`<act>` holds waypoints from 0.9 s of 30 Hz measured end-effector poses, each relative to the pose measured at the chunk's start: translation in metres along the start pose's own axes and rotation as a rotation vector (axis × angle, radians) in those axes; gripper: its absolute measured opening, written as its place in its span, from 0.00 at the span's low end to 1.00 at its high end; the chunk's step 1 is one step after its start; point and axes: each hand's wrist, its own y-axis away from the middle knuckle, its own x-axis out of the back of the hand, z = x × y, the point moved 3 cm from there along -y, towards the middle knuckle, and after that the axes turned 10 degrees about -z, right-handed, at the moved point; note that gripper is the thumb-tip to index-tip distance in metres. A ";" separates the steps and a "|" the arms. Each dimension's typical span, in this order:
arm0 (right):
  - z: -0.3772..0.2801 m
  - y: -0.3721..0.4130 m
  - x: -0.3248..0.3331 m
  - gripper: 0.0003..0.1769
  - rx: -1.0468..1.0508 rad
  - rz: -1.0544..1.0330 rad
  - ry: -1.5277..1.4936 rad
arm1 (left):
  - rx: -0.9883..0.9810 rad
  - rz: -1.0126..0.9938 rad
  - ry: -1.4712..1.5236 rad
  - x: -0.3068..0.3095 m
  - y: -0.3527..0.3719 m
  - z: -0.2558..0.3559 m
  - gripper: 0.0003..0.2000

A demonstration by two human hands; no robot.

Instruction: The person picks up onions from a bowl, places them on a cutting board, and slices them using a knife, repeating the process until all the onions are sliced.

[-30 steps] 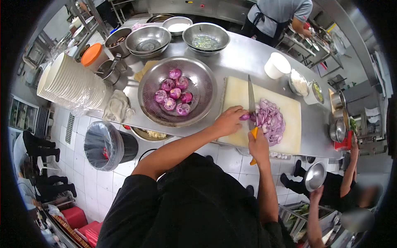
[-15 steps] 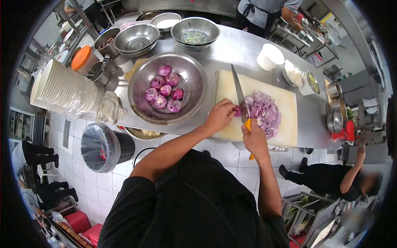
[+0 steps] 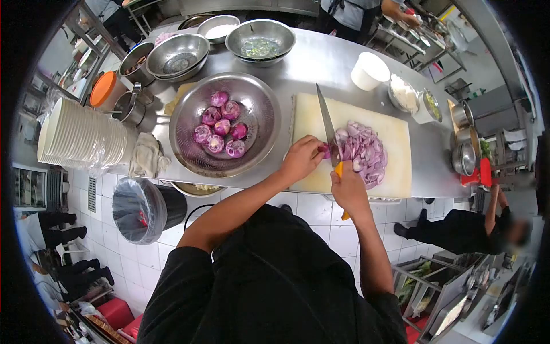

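Note:
My right hand [image 3: 349, 187] is wrapped round the yellow handle of a long knife [image 3: 326, 116], its blade pointing away from me over the cutting board [image 3: 395, 129]. Just left of the blade, the fingers of my left hand [image 3: 302, 158] hold a small purple onion piece [image 3: 325, 151] against the board. A heap of sliced purple onion [image 3: 366, 152] lies right of the knife. To the left, a large perforated metal bowl [image 3: 182, 114] contains several peeled purple onions [image 3: 222, 126].
Metal bowls [image 3: 260, 41] stand along the counter's far side. A white tub [image 3: 369, 71] is beyond the board. Stacked white containers [image 3: 86, 135] and a cloth [image 3: 148, 156] are at left. A lined bin [image 3: 140, 209] stands below. Several other people are around.
The whole view has shifted slightly. Both hands stay at the board with the knife and onion piece. The person at the right has changed arm position.

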 end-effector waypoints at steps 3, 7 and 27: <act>-0.002 -0.004 -0.003 0.16 -0.002 -0.021 0.017 | 0.007 -0.014 -0.001 0.000 -0.001 -0.001 0.09; 0.010 -0.019 -0.029 0.16 -0.007 -0.022 -0.018 | 0.026 -0.014 0.039 -0.003 -0.001 -0.008 0.10; 0.035 -0.013 -0.019 0.17 -0.096 -0.028 -0.325 | 0.034 -0.027 -0.318 0.012 -0.019 -0.007 0.16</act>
